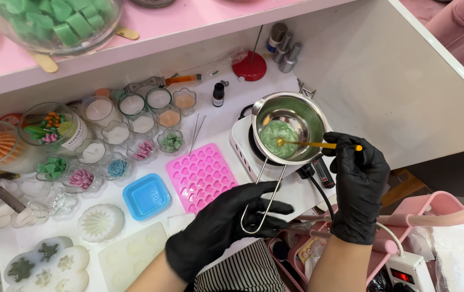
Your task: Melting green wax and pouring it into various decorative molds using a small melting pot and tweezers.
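Observation:
Both my hands wear black gloves. My right hand (357, 178) grips a thin yellow stick (318, 144) whose far end dips into green melted wax (279, 138) inside a small steel melting pot (302, 111). The pot sits on a white electric hot plate (241, 146). My left hand (231, 221) closes around the pot's long wire handle (263, 201), which reaches toward me over the table edge.
Left of the hot plate lie a pink heart mould (199, 176), a blue square mould (146, 196), tweezers (195, 132) and several small glass cups of wax (134, 127). White flower moulds (48, 265) sit front left. A power strip (409, 270) and pink cart (432, 208) are at right.

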